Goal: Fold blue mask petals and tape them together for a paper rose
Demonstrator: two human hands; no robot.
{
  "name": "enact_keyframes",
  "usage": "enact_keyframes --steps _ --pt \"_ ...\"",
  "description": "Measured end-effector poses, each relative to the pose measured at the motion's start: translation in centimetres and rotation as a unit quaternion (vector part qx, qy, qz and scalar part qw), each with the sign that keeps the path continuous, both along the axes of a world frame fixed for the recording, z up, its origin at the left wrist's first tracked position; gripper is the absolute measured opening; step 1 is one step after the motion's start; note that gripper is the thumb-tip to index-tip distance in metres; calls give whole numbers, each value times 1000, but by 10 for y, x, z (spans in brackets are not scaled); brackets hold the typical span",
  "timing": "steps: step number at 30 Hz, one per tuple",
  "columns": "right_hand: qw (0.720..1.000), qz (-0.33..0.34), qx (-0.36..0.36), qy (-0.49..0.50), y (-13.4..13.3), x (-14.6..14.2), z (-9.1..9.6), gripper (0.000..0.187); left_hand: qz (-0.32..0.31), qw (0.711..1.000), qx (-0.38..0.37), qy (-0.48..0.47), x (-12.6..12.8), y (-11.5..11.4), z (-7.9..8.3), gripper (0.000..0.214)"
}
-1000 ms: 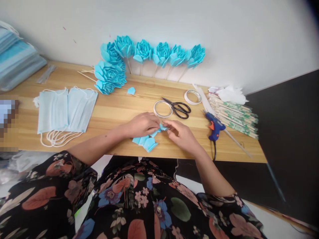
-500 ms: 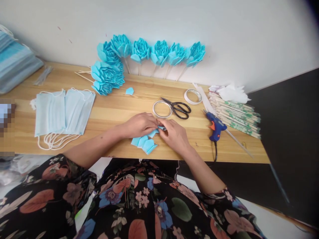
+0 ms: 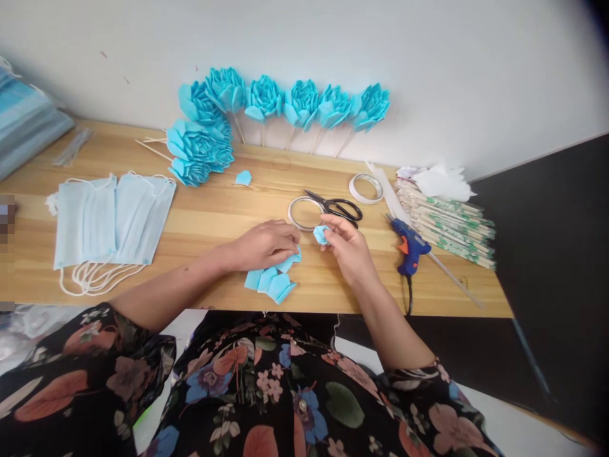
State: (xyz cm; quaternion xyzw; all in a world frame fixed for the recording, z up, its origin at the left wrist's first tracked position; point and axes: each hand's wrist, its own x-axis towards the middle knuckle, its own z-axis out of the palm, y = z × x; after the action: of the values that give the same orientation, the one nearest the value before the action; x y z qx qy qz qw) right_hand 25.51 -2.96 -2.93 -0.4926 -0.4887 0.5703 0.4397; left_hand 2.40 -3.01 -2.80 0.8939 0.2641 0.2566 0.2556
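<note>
Head view: a wood-grain tabletop (image 3: 214, 214) lines a white wall (image 3: 442, 82), beside a black panel (image 3: 556, 241). Over the tabletop, the right hand (image 3: 349, 251) pinches 1 blue petal (image 3: 321, 234); the left hand (image 3: 266, 245) partly covers loose blue petals (image 3: 271, 282), whether gripping I cannot tell.

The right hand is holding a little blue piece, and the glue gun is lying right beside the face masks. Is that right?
Not quite: the glue gun isn't beside the face masks. The head view shows it at the other side of the table, near the wrapped sticks. The right hand does hold a little blue piece.
</note>
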Motion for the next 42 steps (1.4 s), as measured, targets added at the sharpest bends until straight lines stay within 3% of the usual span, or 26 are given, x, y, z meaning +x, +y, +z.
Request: enact_keyframes --steps 5,9,13,18,23,29,37,42 --pt "995 27 -56 78 13 -6 15 37 14 992 -82 -98 3 0 4 27" --pt "995 67 -28 70 22 -22 20 37 124 973 -124 -151 2 3 6 28" --pt "991 100 -27 79 32 -45 22 39 217 937 -193 -193 -3 9 6 29" --pt "986 149 -8 68 46 -63 26 40 242 889 -263 -287 -10 17 4 34" --pt "981 187 7 52 66 -55 29 39 274 844 -312 -340 -16 22 2 30" --pt "986 158 47 0 65 -50 14 37 274 857 -319 -298 -15 18 9 29" --pt "972 223 68 -24 57 -48 12 37 272 872 -311 -264 -16 19 8 39" --pt "978 187 86 -27 53 -53 11 38 281 858 -284 -324 -17 21 1 38"
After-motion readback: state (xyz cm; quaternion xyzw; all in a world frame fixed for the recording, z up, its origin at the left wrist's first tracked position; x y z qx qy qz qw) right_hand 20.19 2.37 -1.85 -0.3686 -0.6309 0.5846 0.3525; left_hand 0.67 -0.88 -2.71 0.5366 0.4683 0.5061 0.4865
